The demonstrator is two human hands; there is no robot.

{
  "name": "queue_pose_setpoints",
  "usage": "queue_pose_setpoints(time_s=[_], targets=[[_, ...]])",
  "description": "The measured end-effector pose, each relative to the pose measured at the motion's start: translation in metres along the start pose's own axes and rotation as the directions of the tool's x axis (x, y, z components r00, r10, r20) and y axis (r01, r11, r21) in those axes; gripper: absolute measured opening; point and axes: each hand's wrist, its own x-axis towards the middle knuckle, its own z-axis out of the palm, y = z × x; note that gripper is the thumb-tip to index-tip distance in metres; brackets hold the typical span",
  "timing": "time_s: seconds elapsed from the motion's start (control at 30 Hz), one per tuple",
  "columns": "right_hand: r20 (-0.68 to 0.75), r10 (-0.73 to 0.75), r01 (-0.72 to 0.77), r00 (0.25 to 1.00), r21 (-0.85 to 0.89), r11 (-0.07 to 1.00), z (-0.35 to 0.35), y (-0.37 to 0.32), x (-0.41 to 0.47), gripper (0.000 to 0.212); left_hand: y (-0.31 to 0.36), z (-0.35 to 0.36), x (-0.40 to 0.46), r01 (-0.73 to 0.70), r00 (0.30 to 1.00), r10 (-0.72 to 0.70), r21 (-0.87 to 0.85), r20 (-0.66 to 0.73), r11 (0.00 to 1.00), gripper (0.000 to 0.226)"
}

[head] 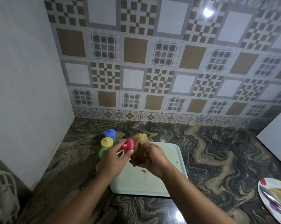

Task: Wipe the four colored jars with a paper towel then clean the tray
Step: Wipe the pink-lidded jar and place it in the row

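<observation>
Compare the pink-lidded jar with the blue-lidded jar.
The pink-lidded jar is tilted in the left hand, lifted above the tray; the blue-lidded jar stands upright on the counter, off the tray, untouched. The pink one meets the paper towel held by the right hand. Both lids have a knob.

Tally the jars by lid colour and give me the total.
Blue jar: 1
Yellow jar: 1
Green jar: 1
Pink jar: 1, held in the left hand
Total: 4

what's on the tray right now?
The tray bears brown stains; no jars visible on it. Both hands and the paper towel cover its far-left corner.
</observation>
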Motion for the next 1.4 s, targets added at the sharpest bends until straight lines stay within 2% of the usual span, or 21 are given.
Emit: queue_pose_setpoints(time_s=[0.03,0.07,0.13,0.17,0.23,0.3,0.33,0.37,0.43,0.5,0.57,0.63,0.67,0.7,0.77,0.83,0.93,1.03,1.17,1.3,1.4], targets=[[-0.019,0.000,0.001,1.000,0.021,1.000,-0.001,-0.001,0.001,0.026,0.001,-0.002,0.001,0.087,0.996,-0.085,-0.172,0.024,0.981,0.051],[-0.061,-0.044,0.045,0.997,0.008,0.999,-0.002,-0.001,0.003,0.024,0.001,-0.005,0.003,0.200,0.980,-0.190,-0.402,0.065,0.894,0.041],[-0.144,-0.291,0.251,0.946,-0.242,0.937,-0.004,0.001,0.010,0.023,0.002,-0.010,0.005,0.386,0.913,-0.337,-0.754,0.230,0.531,0.031],[-0.106,-0.436,0.360,0.894,-0.410,0.838,-0.001,0.002,0.009,0.024,0.001,-0.012,0.004,0.411,0.897,-0.347,-0.809,0.275,0.421,0.036],[0.115,-0.588,0.514,0.801,-0.635,0.576,0.008,0.011,0.010,0.027,0.003,-0.013,0.000,0.428,0.891,-0.333,-0.818,0.309,0.385,0.041],[0.259,-0.617,0.531,0.743,-0.789,0.309,0.013,0.024,0.013,0.020,0.008,-0.011,-0.003,0.399,0.909,-0.300,-0.808,0.288,0.433,0.033],[0.269,-0.636,0.509,0.724,-0.830,0.229,0.015,0.029,0.015,0.015,0.011,-0.010,-0.003,0.379,0.920,-0.287,-0.793,0.267,0.476,0.030],[0.251,-0.638,0.494,0.728,-0.837,0.236,0.017,0.031,0.016,0.014,0.011,-0.010,-0.004,0.346,0.935,-0.261,-0.772,0.239,0.534,0.029],[0.142,-0.550,0.471,0.823,-0.712,0.521,0.025,0.027,0.015,0.022,0.008,-0.012,-0.004,0.273,0.962,-0.197,-0.720,0.190,0.638,0.033],[0.043,-0.380,0.355,0.924,-0.469,0.809,0.034,0.015,0.010,0.032,0.007,-0.020,-0.004,0.198,0.980,-0.155,-0.630,0.123,0.751,0.038],[0.032,-0.118,0.122,0.992,-0.174,0.977,0.037,0.005,0.006,0.031,0.005,-0.026,-0.004,0.119,0.993,-0.095,-0.501,0.074,0.857,0.043],[0.042,0.061,-0.064,0.997,0.075,0.995,0.037,-0.003,0.004,0.032,-0.003,-0.031,0.000,0.119,0.993,-0.115,-0.436,0.036,0.892,0.043],[0.003,0.055,-0.055,0.998,0.119,0.991,0.036,-0.003,0.007,0.032,-0.008,-0.034,0.000,0.139,0.989,-0.147,-0.428,0.014,0.893,0.042],[-0.060,-0.031,0.034,0.998,0.062,0.998,0.036,-0.001,0.011,0.030,-0.012,-0.036,-0.001,0.149,0.985,-0.171,-0.427,-0.013,0.892,0.041],[-0.157,-0.306,0.262,0.939,-0.250,0.932,0.036,0.006,0.015,0.028,-0.014,-0.035,-0.004,0.134,0.984,-0.170,-0.400,-0.058,0.907,0.041],[-0.100,-0.398,0.334,0.912,-0.382,0.862,0.043,0.016,0.013,0.030,-0.011,-0.030,-0.009,0.064,0.991,-0.101,-0.349,-0.087,0.935,0.045],[-0.023,-0.266,0.245,0.964,-0.326,0.913,0.053,0.025,0.009,0.029,-0.011,-0.027,-0.015,-0.036,0.996,0.021,-0.178,-0.081,0.983,0.063],[-0.003,0.007,-0.007,1.000,-0.210,0.978,0.052,0.024,0.009,0.025,-0.027,-0.040,-0.023,-0.103,0.994,0.104,-0.048,0.030,0.994,0.066],[0.002,0.313,-0.313,0.950,0.013,0.950,0.038,0.032,0.021,0.031,-0.037,-0.059,-0.034,-0.240,0.959,0.214,0.134,0.183,0.961,0.061],[-0.171,0.271,-0.232,0.947,0.219,0.948,0.026,0.027,0.034,0.024,-0.049,-0.071,-0.028,-0.223,0.974,0.194,0.317,0.120,0.922,0.060],[-0.340,0.159,-0.105,0.927,0.172,0.980,0.013,0.014,0.037,0.010,-0.055,-0.068,-0.025,0.010,0.999,0.002,0.394,-0.032,0.919,0.061]])
